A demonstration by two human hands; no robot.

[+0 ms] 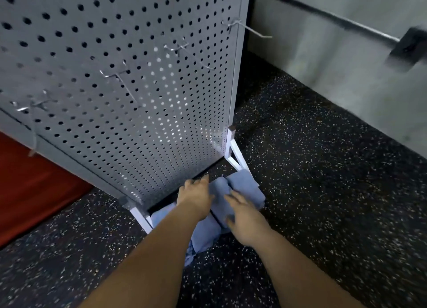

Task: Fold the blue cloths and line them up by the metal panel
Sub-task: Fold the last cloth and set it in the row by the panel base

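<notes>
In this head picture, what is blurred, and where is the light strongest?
Head view: motion blur smears the black bracket on the right wall and softens the right hand; holes low on the metal panel glow brightest.

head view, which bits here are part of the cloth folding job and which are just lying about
Part of the job: cloths, panel, left hand and right hand, both on the cloths.
Just there: hooks on the panel, floor, red surface at left, wall bar.
</notes>
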